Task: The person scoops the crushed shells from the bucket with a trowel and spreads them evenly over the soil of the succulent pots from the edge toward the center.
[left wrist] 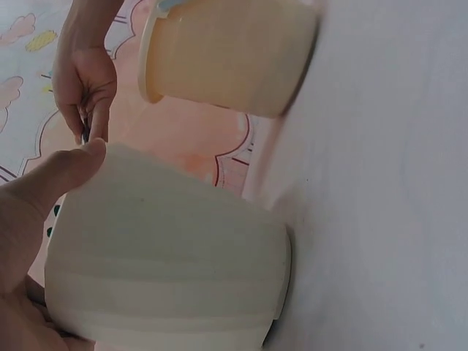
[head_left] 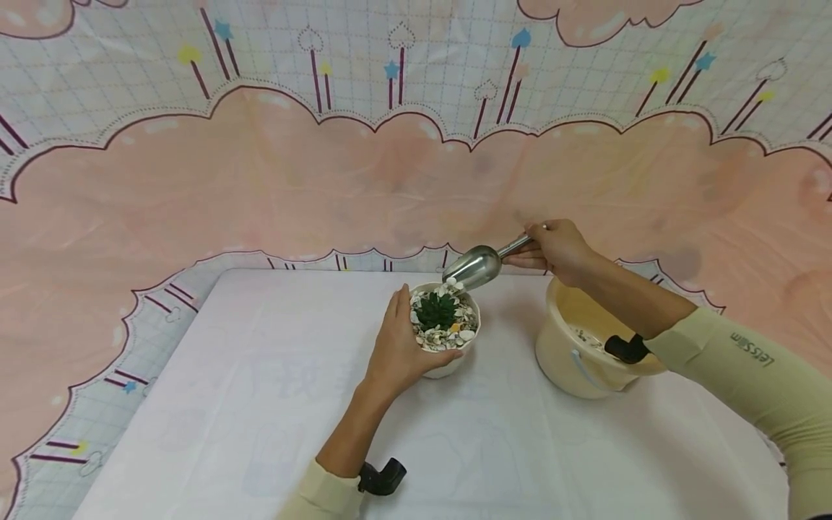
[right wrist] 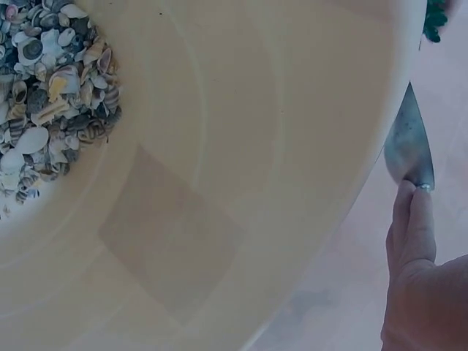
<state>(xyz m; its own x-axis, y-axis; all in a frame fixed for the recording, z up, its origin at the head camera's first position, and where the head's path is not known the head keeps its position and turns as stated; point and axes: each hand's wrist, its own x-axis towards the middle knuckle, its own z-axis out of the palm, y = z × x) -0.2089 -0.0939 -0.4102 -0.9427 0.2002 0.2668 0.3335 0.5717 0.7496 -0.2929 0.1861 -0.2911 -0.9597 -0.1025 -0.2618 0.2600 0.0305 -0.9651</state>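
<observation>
A white pot [head_left: 442, 370] stands on the table, holding a small dark green succulent [head_left: 436, 310] ringed by shells and pebbles [head_left: 448, 338]. My left hand [head_left: 399, 350] grips the pot from its near left side, thumb and fingers spread around the rim. In the left wrist view the pot's plain wall [left wrist: 175, 248] fills the middle. My right hand [head_left: 560, 249] holds a metal scoop [head_left: 477, 267] by its handle. The scoop tilts down, its mouth at the pot's far right rim, with white shells at its lip. In the right wrist view the scoop [right wrist: 411, 142] is partly hidden behind the bucket.
A cream bucket [head_left: 565, 361] with a pale blue handle stands right of the pot, under my right forearm. Mixed small shells [right wrist: 55, 95] lie at its bottom. A white cloth covers the table [head_left: 260, 404]; a patterned curtain [head_left: 364, 188] hangs behind its far edge.
</observation>
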